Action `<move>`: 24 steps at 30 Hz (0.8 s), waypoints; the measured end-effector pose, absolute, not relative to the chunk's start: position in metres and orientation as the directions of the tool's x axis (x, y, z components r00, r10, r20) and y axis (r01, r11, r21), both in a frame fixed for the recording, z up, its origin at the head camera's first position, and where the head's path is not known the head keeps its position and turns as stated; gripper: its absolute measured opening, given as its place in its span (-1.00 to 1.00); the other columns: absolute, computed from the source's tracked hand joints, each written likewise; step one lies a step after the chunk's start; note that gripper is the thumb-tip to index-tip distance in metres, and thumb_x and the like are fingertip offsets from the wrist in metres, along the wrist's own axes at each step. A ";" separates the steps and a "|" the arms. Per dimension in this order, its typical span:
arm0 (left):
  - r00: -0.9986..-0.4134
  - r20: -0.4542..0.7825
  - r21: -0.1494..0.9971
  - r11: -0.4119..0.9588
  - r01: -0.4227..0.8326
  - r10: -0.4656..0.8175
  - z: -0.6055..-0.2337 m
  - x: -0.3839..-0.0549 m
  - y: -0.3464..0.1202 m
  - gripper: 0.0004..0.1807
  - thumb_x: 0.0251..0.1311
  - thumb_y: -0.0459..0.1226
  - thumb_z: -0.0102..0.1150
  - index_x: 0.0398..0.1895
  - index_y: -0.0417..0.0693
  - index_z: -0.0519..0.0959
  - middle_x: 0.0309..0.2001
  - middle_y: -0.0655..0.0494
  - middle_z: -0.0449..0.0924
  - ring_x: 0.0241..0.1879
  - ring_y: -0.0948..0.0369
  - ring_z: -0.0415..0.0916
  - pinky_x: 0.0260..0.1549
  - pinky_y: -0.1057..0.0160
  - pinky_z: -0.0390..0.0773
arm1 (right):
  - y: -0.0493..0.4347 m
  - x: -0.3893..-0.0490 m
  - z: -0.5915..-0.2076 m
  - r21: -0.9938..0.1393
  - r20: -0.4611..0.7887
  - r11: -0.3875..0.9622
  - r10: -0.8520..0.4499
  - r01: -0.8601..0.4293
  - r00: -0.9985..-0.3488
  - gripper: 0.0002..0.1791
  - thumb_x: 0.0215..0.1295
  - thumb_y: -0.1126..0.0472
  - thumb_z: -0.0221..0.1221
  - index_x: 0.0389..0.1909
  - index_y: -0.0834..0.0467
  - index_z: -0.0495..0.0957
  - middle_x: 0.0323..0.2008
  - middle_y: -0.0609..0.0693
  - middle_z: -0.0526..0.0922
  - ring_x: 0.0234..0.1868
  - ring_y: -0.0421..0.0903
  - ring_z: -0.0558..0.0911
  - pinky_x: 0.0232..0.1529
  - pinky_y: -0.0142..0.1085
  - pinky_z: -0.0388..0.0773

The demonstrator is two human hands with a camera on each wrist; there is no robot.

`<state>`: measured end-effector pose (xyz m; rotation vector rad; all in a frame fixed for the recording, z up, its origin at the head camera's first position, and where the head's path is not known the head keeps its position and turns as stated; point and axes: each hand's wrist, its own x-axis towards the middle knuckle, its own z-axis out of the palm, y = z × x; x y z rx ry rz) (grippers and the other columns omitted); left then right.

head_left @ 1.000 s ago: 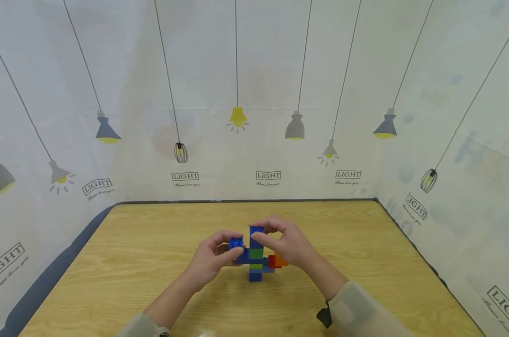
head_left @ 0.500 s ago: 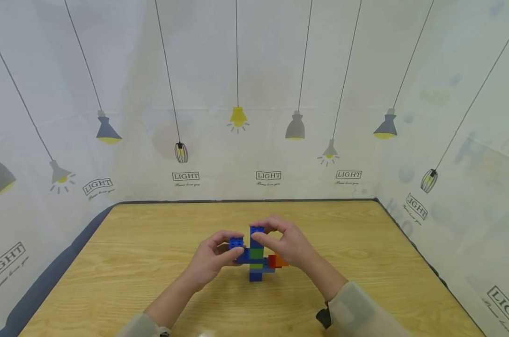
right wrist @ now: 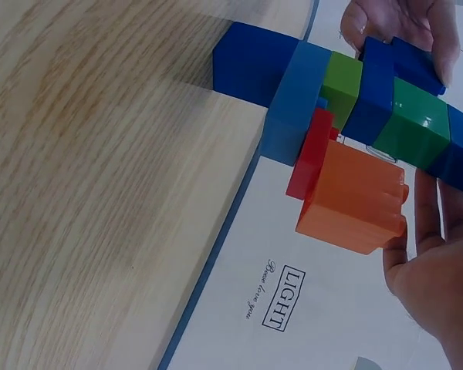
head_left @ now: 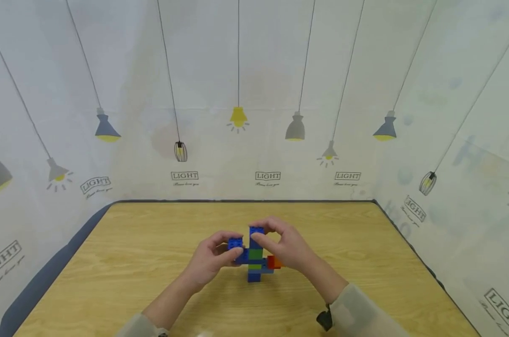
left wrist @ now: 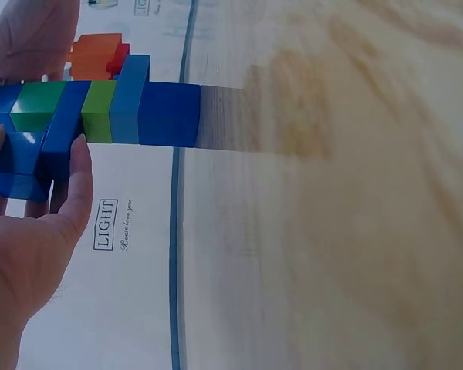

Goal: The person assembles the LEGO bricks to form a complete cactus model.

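A tower of toy building blocks stands upright on the wooden table. From the bottom it has a dark blue block (right wrist: 255, 63), a lighter blue block (left wrist: 128, 110), a lime green block (left wrist: 98, 112), a long blue block (left wrist: 65, 123), a green block (head_left: 255, 254) and a blue top block (head_left: 256, 242). A small blue block (head_left: 235, 242) sits on the long block's left end, pinched between thumb and fingers of my left hand (head_left: 205, 261). My right hand (head_left: 292, 248) grips the top block. Red (right wrist: 312, 154) and orange (right wrist: 351, 196) blocks jut out rightward below it.
The wooden table (head_left: 153, 224) reaches back to a pale curtain (head_left: 212, 154) printed with lamps and the word LIGHT. It also hangs along both sides. A dark object (head_left: 324, 319) is at the right wrist by the sleeve (head_left: 359, 311).
Both hands keep their grip on the same blocks, and the tower stands as before. The head view has shifted very slightly, and a little less of the orange block shows there.
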<state>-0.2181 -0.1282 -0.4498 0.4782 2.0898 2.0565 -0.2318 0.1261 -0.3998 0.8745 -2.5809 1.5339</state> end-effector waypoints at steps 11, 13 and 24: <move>-0.930 0.083 0.995 0.029 0.100 0.359 -0.448 -0.216 -0.129 -0.52 0.54 -0.19 0.37 0.44 -0.01 0.57 0.31 -0.17 0.56 0.17 0.03 0.64 0.04 0.09 0.84 | 0.138 -0.224 -0.401 -0.816 0.233 0.426 -0.376 -0.390 -0.897 -0.58 0.72 -0.08 0.14 0.44 -0.10 0.59 0.23 -0.10 0.73 0.22 -0.02 0.63 0.25 -0.07 0.67; -0.928 0.092 0.993 0.040 0.114 0.360 -0.447 -0.215 -0.130 -0.49 0.53 -0.19 0.37 0.48 0.01 0.54 0.38 -0.19 0.53 0.24 -0.02 0.61 0.05 0.08 0.84 | 0.146 -0.223 -0.403 -0.810 0.238 0.443 -0.350 -0.384 -0.906 -0.60 0.73 -0.09 0.12 0.42 -0.10 0.60 0.27 -0.09 0.73 0.21 -0.03 0.64 0.21 -0.14 0.69; -0.919 0.154 0.984 0.032 0.178 0.364 -0.446 -0.208 -0.138 -0.51 0.50 -0.39 0.33 0.38 -0.10 0.39 0.49 -0.22 0.35 0.45 -0.19 0.44 0.09 0.11 0.83 | 0.183 -0.220 -0.427 -0.818 0.179 0.433 -0.432 -0.378 -0.884 -0.67 0.59 0.07 0.33 0.23 0.04 0.54 0.30 0.08 0.65 0.30 0.10 0.67 0.39 0.16 0.64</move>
